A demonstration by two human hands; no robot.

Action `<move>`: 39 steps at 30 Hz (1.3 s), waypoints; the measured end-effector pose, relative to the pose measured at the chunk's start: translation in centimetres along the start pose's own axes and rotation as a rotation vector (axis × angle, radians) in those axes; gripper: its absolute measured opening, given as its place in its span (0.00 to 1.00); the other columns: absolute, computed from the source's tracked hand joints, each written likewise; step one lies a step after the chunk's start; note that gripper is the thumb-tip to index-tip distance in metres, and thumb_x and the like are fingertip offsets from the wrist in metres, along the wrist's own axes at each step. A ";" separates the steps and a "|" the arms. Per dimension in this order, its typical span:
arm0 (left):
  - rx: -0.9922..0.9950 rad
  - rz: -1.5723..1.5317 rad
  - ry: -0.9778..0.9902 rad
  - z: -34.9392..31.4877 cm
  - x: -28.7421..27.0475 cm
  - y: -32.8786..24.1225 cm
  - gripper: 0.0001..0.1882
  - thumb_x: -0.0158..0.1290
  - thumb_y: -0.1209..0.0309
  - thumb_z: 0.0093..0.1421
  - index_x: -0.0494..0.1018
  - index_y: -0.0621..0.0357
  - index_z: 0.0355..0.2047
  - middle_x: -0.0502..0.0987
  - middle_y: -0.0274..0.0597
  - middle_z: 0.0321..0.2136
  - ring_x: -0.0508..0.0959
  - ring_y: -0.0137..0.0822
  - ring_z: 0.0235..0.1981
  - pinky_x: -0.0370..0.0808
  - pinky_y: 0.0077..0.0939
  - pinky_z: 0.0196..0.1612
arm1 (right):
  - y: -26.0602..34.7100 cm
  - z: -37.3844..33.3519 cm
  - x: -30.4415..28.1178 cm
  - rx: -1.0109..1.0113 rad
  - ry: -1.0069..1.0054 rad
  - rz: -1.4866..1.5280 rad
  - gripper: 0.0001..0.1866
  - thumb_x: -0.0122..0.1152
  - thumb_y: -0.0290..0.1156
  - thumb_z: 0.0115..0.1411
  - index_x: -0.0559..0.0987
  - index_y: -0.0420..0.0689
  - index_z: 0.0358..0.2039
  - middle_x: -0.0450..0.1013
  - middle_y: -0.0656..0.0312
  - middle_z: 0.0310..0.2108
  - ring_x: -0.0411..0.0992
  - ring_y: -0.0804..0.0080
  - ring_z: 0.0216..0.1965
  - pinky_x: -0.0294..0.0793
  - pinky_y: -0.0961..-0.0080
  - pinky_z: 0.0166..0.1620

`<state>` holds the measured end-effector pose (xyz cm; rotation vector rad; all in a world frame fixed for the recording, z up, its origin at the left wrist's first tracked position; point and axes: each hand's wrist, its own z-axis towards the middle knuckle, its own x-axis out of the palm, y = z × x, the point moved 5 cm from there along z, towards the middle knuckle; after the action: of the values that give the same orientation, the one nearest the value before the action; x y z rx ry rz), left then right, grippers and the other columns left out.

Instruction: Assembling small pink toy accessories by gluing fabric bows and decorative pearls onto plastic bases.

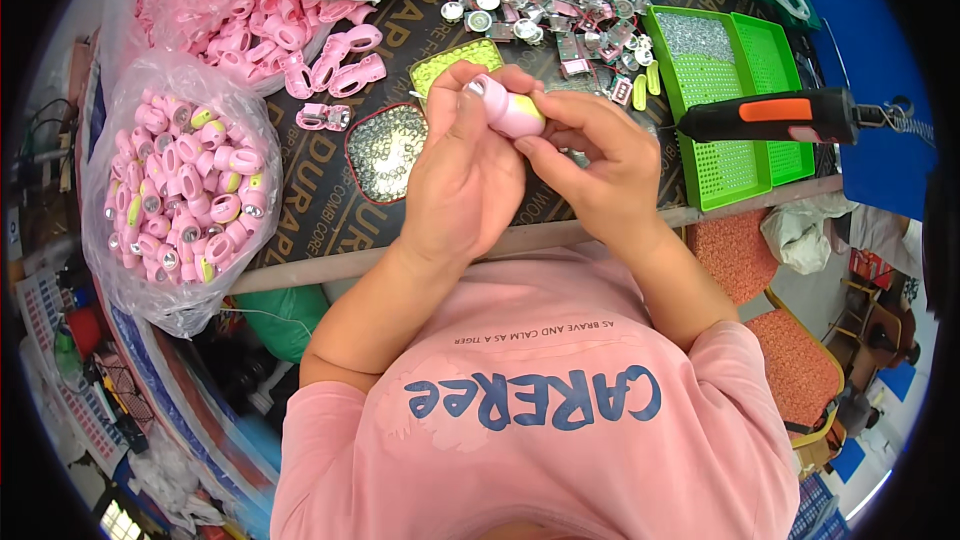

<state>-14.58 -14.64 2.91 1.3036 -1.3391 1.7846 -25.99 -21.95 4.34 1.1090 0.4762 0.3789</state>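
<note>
Above the near edge of the table, a small pink flashlight (513, 116) with a yellow-green switch is held between my two hands. The thumb and fingers of my left hand (462, 175) grip its silver-tipped end, palm turned up. At its other end, my right hand (603, 152) pinches the body between thumb and fingers. Just beyond my left hand stands a square tray of small yellow-green parts (455, 62). Beside that hand is a tray of small clear round pieces (387, 152). A pink casing with a silver part in it (323, 117) lies farther left.
A clear bag of pink flashlights (185, 195) sits at the left. Behind it are heaped pink casings (262, 30). Small circuit parts with reflectors (545, 0) cover the back. At right, a black-and-orange electric screwdriver (770, 116) hangs over green baskets (690, 90) on the table.
</note>
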 end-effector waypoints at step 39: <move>0.183 1.634 0.362 0.6 0.5 9.7 0.16 0.64 0.81 0.57 0.77 0.61 0.46 0.84 0.45 0.45 0.82 0.36 0.36 0.79 0.27 0.39 | -4.1 5.5 -20.2 -0.086 -0.366 0.248 0.11 0.67 0.13 0.56 0.74 0.39 0.36 0.73 0.59 0.24 0.73 0.70 0.20 0.76 0.69 0.27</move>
<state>-22.79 -18.65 -0.40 -0.4602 -2.2158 2.8778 -39.76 -38.16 6.11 1.1264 -0.0013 0.3976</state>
